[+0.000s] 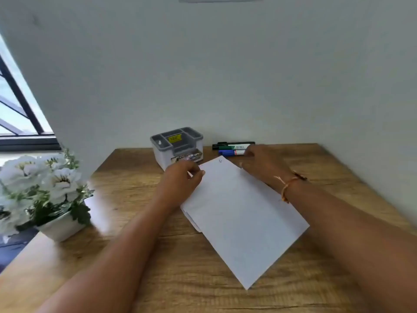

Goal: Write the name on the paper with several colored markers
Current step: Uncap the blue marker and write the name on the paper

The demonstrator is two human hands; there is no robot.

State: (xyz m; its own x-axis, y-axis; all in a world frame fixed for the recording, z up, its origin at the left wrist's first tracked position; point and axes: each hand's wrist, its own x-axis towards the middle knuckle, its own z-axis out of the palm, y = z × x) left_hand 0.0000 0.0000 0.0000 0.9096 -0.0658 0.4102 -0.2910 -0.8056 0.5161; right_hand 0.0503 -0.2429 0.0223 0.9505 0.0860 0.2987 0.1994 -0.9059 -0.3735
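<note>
A white sheet of paper (239, 213) lies askew on the wooden desk (140, 256), with more sheets showing under its left edge. My left hand (182, 179) pinches the paper's upper left edge between thumb and fingers. My right hand (261, 163) rests on the paper's upper right edge, its fingers reaching toward the markers. Three markers lie side by side near the wall: a black one (234, 143), a green one (232, 147) and a blue one (230, 152). My right hand hides their right ends.
A grey and clear plastic organiser box (177, 145) stands by the wall, just behind my left hand. A white pot of white flowers (45, 188) sits at the desk's left edge. A window is at the far left.
</note>
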